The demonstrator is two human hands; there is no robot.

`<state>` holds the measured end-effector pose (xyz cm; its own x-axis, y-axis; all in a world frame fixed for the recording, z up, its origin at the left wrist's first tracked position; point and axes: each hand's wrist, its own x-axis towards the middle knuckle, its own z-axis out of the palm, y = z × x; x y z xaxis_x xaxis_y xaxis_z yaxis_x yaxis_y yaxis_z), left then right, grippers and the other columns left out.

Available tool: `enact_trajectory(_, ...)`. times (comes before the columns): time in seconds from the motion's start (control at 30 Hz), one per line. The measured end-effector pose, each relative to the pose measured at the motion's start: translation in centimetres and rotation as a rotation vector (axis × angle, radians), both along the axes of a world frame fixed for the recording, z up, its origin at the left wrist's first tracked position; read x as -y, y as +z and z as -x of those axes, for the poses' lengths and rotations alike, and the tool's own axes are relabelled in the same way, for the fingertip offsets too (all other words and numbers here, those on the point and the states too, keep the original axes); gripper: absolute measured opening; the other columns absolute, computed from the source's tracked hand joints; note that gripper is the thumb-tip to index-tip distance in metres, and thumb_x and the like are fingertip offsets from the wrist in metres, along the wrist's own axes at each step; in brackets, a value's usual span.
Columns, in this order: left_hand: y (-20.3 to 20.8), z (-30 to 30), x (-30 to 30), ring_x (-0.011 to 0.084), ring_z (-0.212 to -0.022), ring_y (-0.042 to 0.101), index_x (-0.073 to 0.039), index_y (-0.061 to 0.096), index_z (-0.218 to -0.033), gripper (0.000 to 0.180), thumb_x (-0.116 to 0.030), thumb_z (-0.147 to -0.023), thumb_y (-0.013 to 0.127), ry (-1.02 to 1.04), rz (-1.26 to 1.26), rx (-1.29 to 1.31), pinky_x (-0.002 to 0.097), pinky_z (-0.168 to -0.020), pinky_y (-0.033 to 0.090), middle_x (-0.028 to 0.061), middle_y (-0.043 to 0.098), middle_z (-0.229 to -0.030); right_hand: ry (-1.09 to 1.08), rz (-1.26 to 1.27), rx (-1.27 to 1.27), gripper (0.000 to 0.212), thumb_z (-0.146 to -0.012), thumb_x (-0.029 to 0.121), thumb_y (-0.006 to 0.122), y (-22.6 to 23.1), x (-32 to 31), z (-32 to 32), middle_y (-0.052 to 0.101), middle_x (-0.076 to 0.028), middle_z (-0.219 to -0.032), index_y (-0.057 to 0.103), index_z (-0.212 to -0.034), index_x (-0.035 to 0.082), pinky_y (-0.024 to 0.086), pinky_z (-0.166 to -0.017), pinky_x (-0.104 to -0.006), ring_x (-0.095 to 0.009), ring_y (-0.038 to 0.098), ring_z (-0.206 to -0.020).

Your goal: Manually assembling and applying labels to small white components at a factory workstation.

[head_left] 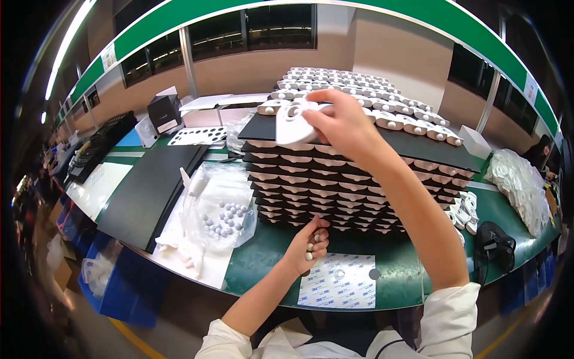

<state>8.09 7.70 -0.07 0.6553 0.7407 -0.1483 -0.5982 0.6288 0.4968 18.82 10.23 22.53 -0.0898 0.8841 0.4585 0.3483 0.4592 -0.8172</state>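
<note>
My right hand (342,122) is raised over the near left corner of the tall stack, its fingers closed around a white plastic housing (291,131) with a round opening. Low in front of the stack, my left hand (306,246) is curled around several small white balls (309,256). The stack is made of black sheets (412,149) with rows of white parts between them. On its top layer stand rows of white housings (388,119), each showing a small round knob at its front.
Left of the stack, a clear plastic bag (224,221) holds white balls. Black boards (155,191) lie farther left. A printed adhesive sheet (338,281) lies at the green table's (269,275) front edge. To the right are white cables (463,212), a black object (495,248) and bagged parts (519,185).
</note>
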Motion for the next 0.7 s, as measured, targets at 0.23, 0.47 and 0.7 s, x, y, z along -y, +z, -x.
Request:
enact_trajectory(0.23, -0.3, 0.2, -0.1, 0.0087, -0.049, 0.034, -0.005, 0.049, -0.094, 0.013, -0.004, -0.082, 0.047, -0.052, 0.087, 0.036, 0.0183, -0.037, 0.025, 0.0045, 0.044, -0.075, 0.072, 0.403, -0.105, 0.019, -0.079, 0.011, 0.065, 0.5, -6.7, 3.2, 0.057, -0.005, -0.072, 0.062, -0.087, -0.006, 0.051, -0.059, -0.0198, -0.010, 0.055, -0.062)
enact_trajectory(0.47, -1.3, 0.0, -0.2, 0.0092, -0.049, 0.036, -0.007, 0.050, -0.097, 0.023, 0.004, -0.078, 0.045, -0.062, 0.057, 0.075, 0.0187, -0.036, 0.026, 0.0065, 0.048, -0.082, -0.093, 0.142, 0.212, 0.030, -0.076, 0.019, 0.069, 0.2, -5.8, 2.8, 0.062, -0.011, -0.065, 0.060, -0.088, -0.008, 0.051, -0.052, -0.0224, -0.013, 0.060, -0.051)
enact_trajectory(0.7, -0.9, -0.2, -0.5, 0.0064, -0.047, 0.036, -0.009, 0.048, -0.098, 0.013, -0.019, -0.090, 0.051, -0.012, -0.019, -0.068, 0.0181, -0.036, 0.027, 0.0031, 0.050, -0.074, -0.044, -0.784, 0.031, 0.017, -0.078, 0.007, 0.064, -3.3, 3.5, -1.5, 0.061, -0.006, -0.073, 0.060, -0.093, 0.000, 0.046, -0.058, -0.0234, -0.012, 0.056, -0.064)
